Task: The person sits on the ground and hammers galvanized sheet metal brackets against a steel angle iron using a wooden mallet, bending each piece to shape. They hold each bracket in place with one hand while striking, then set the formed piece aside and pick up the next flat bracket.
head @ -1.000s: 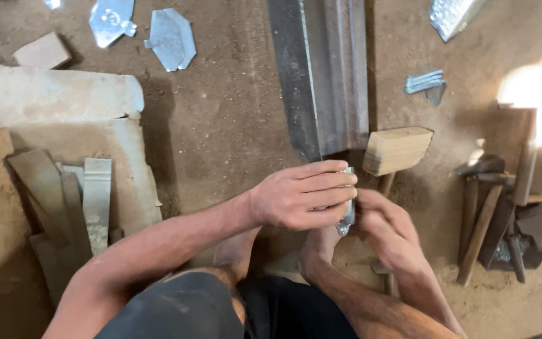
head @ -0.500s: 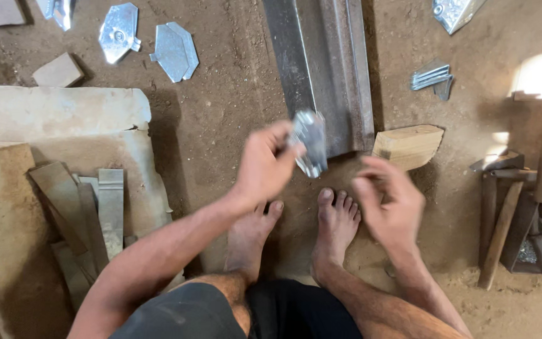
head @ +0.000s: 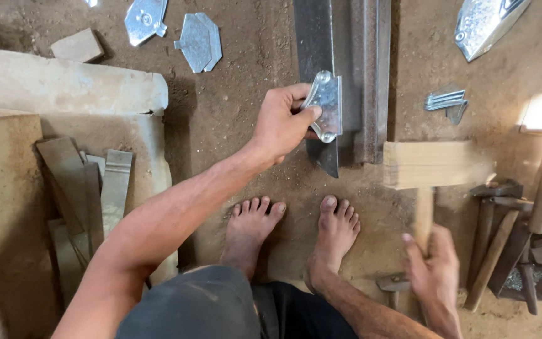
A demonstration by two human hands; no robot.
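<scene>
Your left hand (head: 280, 125) holds a bright, shiny sheet-metal piece (head: 325, 107), smooth, galvanised look. Your right hand (head: 434, 270) grips a pale, matt wooden mallet (head: 437, 164). Upper centre: dull, dark steel rail (head: 346, 75), rusty. Ground (head: 233, 107): rough, sandy earth.

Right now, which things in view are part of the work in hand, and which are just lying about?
In use:
- left hand holding a shiny sheet-metal piece against the dark steel beam
- right hand gripping the wooden mallet

Lying about:
- cut metal plates on the dirt
- folded metal strips
- hammers at right
- stone slab
</scene>
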